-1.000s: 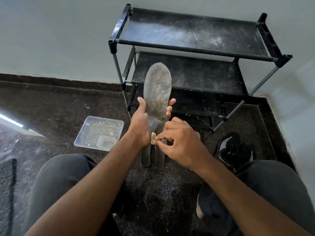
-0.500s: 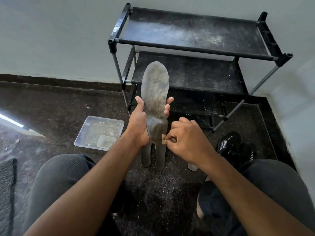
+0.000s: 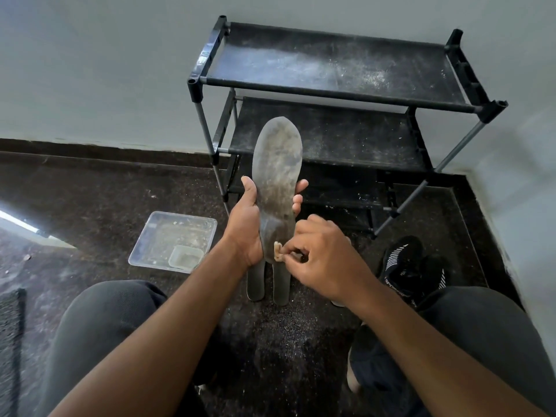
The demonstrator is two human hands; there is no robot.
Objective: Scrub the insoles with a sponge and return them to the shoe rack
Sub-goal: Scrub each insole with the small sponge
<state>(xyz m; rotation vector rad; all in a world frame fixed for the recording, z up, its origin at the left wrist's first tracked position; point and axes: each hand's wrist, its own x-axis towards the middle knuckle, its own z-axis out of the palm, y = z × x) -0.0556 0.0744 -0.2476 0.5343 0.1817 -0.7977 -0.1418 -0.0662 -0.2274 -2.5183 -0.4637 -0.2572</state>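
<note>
My left hand point(image 3: 245, 227) grips a grey, stained insole point(image 3: 278, 170) upright in front of the black shoe rack point(image 3: 331, 85), thumb on its left edge and fingertips on the right. My right hand point(image 3: 325, 260) pinches a small tan sponge point(image 3: 278, 251) against the insole's heel end. Two more dark insoles point(image 3: 281, 284) lie side by side on the floor just below, mostly hidden by my hands.
A clear plastic tray point(image 3: 156, 236) with a small tub inside sits on the dark floor to the left. A black sneaker with white stripes point(image 3: 406, 269) lies at right beside my knee. The wall corner closes the right side.
The sponge in my right hand has shifted slightly along the insole's heel, left then right then left again. The insole tipped a little. My left hand's grip is unchanged.
</note>
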